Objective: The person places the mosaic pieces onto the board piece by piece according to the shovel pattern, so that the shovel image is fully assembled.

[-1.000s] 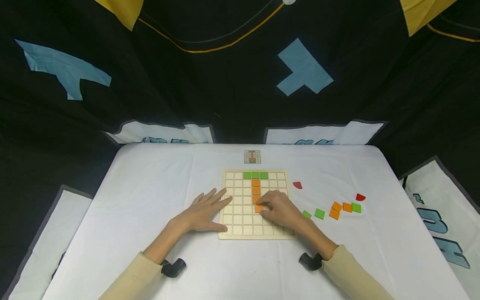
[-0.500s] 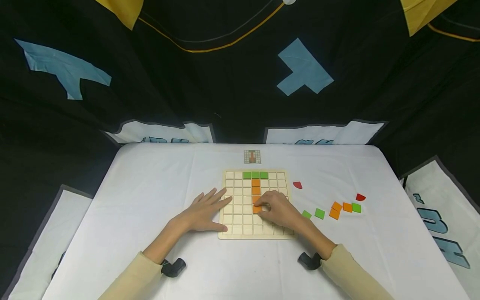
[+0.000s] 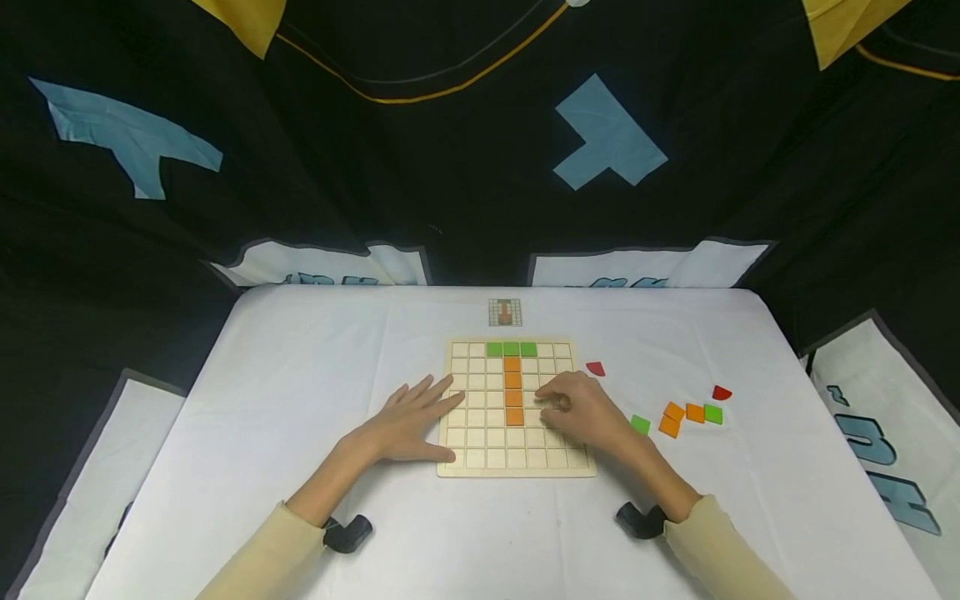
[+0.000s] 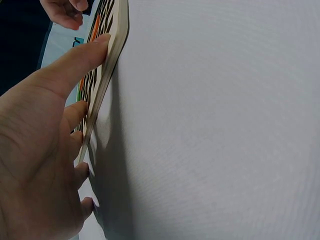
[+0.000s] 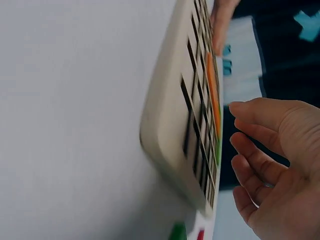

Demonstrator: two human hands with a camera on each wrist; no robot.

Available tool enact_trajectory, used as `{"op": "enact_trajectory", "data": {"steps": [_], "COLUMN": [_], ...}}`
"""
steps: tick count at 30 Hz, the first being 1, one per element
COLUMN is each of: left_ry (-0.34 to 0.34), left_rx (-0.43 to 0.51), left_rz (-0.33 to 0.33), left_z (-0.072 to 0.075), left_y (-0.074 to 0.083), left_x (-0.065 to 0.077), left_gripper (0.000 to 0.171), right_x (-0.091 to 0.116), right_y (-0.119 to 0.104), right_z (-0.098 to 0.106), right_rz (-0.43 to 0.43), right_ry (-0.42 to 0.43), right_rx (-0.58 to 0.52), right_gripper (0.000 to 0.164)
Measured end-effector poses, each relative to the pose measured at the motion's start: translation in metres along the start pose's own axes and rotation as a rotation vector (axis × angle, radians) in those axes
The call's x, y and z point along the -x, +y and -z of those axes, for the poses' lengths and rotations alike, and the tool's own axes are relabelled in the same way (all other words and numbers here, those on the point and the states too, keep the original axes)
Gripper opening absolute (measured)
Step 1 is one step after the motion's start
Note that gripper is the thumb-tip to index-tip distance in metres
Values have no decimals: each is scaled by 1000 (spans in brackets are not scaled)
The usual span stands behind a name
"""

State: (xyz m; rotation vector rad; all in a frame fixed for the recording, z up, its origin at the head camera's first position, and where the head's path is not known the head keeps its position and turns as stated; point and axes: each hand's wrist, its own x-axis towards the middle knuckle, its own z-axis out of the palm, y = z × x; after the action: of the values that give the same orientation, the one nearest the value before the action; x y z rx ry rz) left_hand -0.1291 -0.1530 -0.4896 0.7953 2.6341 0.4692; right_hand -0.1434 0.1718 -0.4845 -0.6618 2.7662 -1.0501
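A pale wooden grid board (image 3: 487,439) lies on the white table. Three green square tiles (image 3: 511,349) fill cells in its top row, and several orange tiles (image 3: 513,381) form a straight column below the middle one. My left hand (image 3: 408,422) is spread at the board's left side; in the left wrist view its thumb (image 4: 95,52) rests on the board's edge. Over the board's right half hovers my right hand (image 3: 588,412), its fingers loosely bent and the thumb apart from them, with nothing held. The lowest orange tile (image 3: 514,417) sits in its cell, left of these fingertips.
Loose orange tiles (image 3: 669,426) and green tiles (image 3: 640,424) lie right of the board. Two red rounded pieces are there too, one near the board (image 3: 596,368) and one farther right (image 3: 722,393). A small printed grid card (image 3: 505,312) lies beyond the board.
My right hand shifted the lowest orange tile slightly left into line with the column, released it and moved right. It now covers a loose green tile. The left hand stayed still.
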Motion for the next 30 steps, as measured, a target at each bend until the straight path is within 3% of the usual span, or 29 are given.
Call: {"op": "enact_trajectory", "data": {"steps": [5,14,21,30], "left_ry": [-5,-9,-6,-5], "left_rx": [-6,5,1,1], "left_rz": [2,8,2,-6], "left_z": [0,2,-1,0], "left_y": [1,2,0,0], "left_x": [0,0,-1,-1], "left_gripper": [92,93,92,91], "right_x": [12,42,71,101], "right_y": [15,47,70,94], "right_z": [20,52,75,93], "right_rz": [-20,-184,-243,-326], "right_ry": [68,143,211,206], "right_rx": [7,39,60,71], "right_gripper": [24,27,28,34]}}
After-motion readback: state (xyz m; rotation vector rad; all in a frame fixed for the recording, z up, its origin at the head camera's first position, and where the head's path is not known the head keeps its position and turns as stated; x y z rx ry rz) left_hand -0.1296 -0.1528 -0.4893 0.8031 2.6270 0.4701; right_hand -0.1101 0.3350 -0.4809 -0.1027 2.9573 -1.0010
